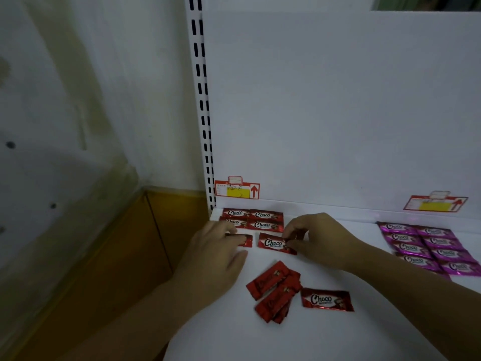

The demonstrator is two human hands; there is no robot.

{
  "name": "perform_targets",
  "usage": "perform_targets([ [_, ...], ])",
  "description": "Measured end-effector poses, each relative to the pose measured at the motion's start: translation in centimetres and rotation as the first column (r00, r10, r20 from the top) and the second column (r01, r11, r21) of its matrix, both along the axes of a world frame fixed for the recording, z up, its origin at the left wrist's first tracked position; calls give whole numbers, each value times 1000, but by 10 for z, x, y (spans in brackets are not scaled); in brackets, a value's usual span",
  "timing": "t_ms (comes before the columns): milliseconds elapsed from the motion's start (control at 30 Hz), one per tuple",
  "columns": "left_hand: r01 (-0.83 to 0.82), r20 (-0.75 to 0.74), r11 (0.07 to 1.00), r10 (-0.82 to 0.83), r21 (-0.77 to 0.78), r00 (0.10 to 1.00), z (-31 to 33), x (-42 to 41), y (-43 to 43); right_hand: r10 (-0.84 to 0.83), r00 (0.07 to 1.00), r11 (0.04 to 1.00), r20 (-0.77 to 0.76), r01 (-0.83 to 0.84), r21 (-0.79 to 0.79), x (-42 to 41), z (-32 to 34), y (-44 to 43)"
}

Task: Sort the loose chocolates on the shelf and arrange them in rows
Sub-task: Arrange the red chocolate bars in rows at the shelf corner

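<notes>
Red "Choco" packets lie on a white shelf (338, 332). Several sit in two neat rows (263, 220) at the back left corner. My left hand (216, 256) rests on a red packet (246, 241) just in front of those rows, fingertips pressing it flat. My right hand (317, 238) pinches the right end of another red packet (273, 243) beside it. A loose pile of red packets (274, 290) lies nearer me, with a single red packet (326, 300) to its right.
Purple Choco packets (429, 247) are lined up in two columns at the right. Red and yellow price tags (236, 189) (434, 204) stick to the white back panel. A slotted upright (201, 100) marks the shelf's left end, with a wall and brown floor beyond.
</notes>
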State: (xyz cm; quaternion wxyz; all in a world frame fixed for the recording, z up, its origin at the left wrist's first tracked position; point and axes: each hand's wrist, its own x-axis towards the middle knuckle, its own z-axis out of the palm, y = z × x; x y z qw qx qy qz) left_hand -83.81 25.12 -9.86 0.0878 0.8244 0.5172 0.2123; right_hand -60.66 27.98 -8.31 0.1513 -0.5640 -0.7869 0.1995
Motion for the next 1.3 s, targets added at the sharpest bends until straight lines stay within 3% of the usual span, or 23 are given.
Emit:
perform_targets([
  [100,25,-97,1000,-25,-7,995,-4,0,-3,8,1000,1000,-28,-7,27,-1,-1,5],
  [233,0,-101,1000,0,-3,995,-10,-1,-1,25,1000,997,-3,-25,76,-6,-2,10],
  [567,-30,-97,1000,29,-10,995,-14,1,-3,231,964,941,135,-256,222,-18,-5,11],
  [1167,-15,-58,1000,15,-5,998,-17,0,-1,273,939,885,210,-330,328,-25,-10,17],
  [1300,-1,-6,998,2,56,1000,-17,-5,2,228,965,923,128,-256,288,-27,-3,15],
])
